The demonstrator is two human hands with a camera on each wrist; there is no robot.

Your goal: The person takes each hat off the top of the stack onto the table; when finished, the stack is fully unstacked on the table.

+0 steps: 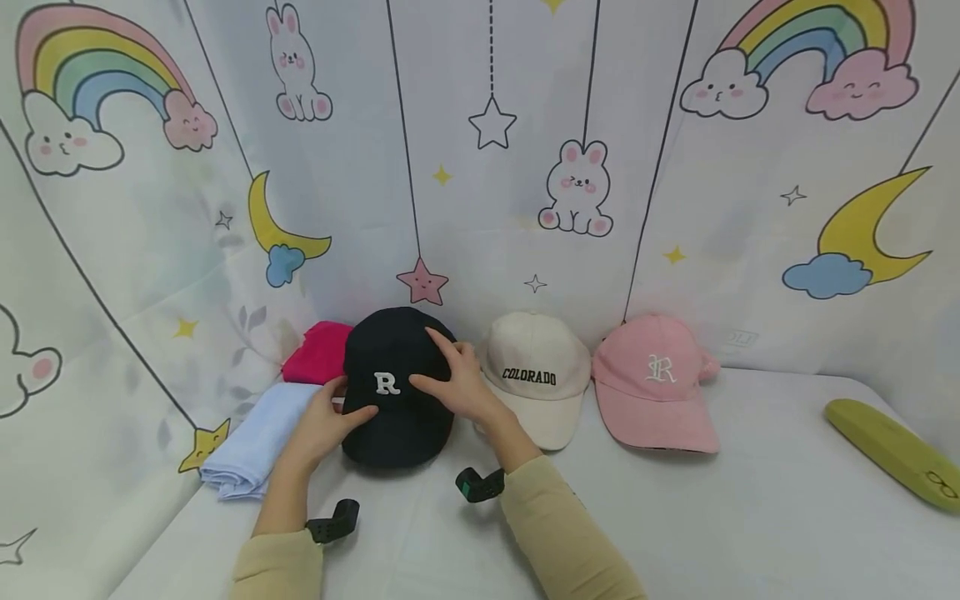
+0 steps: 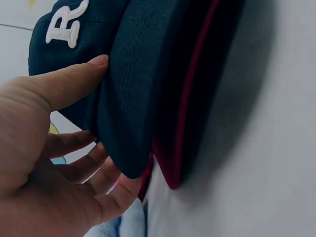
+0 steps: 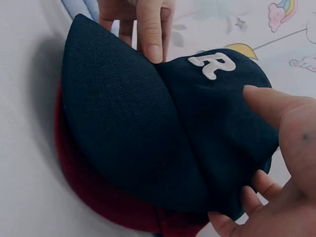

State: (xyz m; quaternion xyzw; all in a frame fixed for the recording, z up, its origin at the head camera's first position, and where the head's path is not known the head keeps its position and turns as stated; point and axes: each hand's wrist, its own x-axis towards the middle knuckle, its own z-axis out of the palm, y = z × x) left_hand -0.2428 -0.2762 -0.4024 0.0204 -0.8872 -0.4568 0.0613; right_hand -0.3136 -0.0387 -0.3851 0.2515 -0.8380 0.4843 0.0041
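Observation:
A black cap (image 1: 397, 437) with a white letter R faces forward, its brim pointing down. My left hand (image 1: 318, 423) holds its left side near the brim, thumb on the front and fingers behind the edge. On the other side my right hand (image 1: 467, 385) grips the crown, its thumb on the front panel and fingers round the side. Under the black brim, the right wrist view shows the brim of a dark red cap (image 3: 91, 190); most of that cap is hidden.
Right of the black cap stand a cream cap (image 1: 536, 346) lettered COLORADO and a pink cap (image 1: 652, 408). Folded light blue cloth (image 1: 258, 442) and a bright pink cloth item (image 1: 315, 354) lie at left. A long green case (image 1: 888, 450) lies far right.

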